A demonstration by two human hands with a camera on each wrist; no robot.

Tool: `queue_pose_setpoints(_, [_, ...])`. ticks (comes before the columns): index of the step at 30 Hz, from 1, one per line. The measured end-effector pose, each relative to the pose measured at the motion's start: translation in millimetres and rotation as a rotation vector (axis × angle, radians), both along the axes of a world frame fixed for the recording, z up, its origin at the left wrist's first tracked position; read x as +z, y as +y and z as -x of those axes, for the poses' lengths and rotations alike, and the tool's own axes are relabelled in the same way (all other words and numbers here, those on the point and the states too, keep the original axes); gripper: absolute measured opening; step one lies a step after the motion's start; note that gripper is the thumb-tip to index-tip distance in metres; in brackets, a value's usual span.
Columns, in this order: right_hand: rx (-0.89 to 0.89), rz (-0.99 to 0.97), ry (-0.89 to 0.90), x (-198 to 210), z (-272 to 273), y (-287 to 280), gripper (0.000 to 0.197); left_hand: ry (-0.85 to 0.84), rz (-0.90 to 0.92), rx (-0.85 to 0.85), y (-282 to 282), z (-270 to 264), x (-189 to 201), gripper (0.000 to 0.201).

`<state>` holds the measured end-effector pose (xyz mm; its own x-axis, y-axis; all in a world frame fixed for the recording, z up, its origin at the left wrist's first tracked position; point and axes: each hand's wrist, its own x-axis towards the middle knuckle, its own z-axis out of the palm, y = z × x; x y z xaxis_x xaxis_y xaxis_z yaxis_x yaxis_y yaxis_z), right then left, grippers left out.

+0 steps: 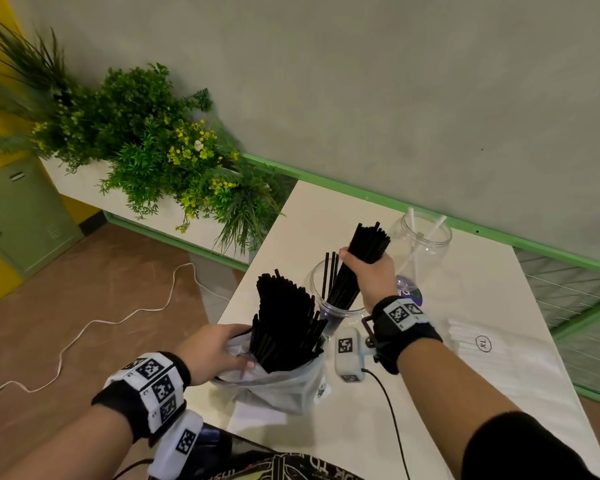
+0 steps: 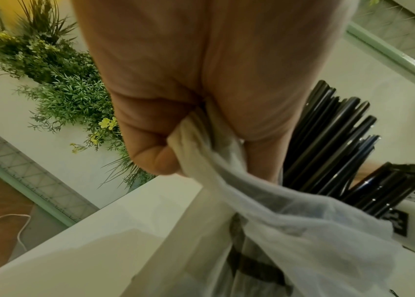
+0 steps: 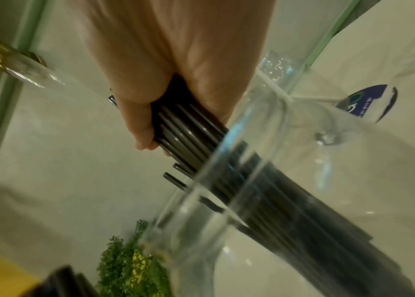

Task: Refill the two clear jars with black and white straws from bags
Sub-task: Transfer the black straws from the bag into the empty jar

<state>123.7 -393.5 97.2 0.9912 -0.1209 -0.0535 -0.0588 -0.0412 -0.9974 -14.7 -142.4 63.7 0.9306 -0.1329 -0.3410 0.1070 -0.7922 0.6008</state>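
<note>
My right hand [image 1: 369, 268] grips a bundle of black straws [image 1: 362, 251], whose lower ends stand inside the near clear jar [image 1: 317, 296]; the right wrist view shows the same bundle [image 3: 188, 130] passing the jar rim [image 3: 201, 180]. My left hand [image 1: 215, 351] pinches the rim of a translucent plastic bag [image 1: 284, 386], bag [image 2: 290, 221], full of black straws [image 1: 284, 323]. A second clear jar [image 1: 425, 247] farther right holds a few white straws [image 1: 413, 220]. A flat white bag [image 1: 482, 344] marked XL lies at the right.
The white table [image 1: 447, 410] meets a green-trimmed grey wall [image 1: 430, 98]. A planter of green plants [image 1: 153, 150] stands left of the table. A white cable [image 1: 84, 334] runs over the brown floor. A round sticker [image 1: 409, 289] lies beside the jars.
</note>
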Motion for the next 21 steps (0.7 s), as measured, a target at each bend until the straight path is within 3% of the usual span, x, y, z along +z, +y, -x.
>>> queue_pose_setpoints(9, [0.059,0.241,-0.093,-20.2,-4.6,6.7,0.037,0.004,-0.003,-0.014,-0.9,-1.1,-0.3,0.059])
queue_pose_setpoints(16, [0.188,0.644,-0.405,-18.0,-7.1,13.3,0.023,-0.005,-0.010,-0.025,-2.2,-3.5,1.8,0.058])
queue_pose_setpoints(21, [0.198,0.874,-0.515,-14.4,-28.6,16.7,0.021,0.004,-0.020,-0.033,-0.8,-4.3,1.0,0.059])
